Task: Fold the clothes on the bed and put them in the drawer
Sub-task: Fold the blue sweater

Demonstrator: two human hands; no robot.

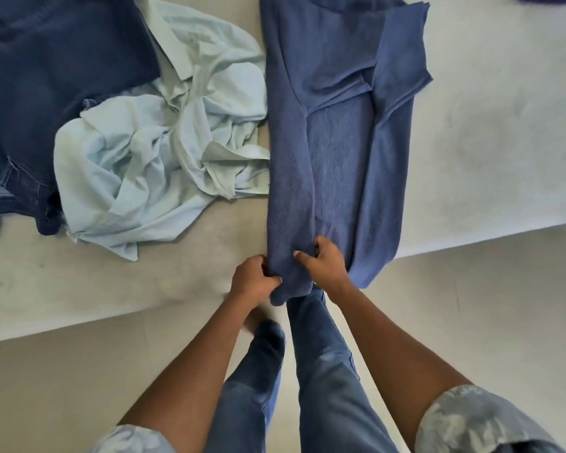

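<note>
No lettering, label, brand mark or number can be read anywhere: none on the blue ribbed garment (334,152), none on the crumpled pale blue shirt (151,158) just left of it, and none on the dark jeans (46,76) farther left of it

Your pale bed (487,142) carries three garments. The blue ribbed sweater (334,142) stretches away from your fingers (303,256), its sleeves folded in. Beyond and left of your fingers lies a crumpled light-blue shirt (138,165), touching dark jeans (46,76) farther left.
</note>
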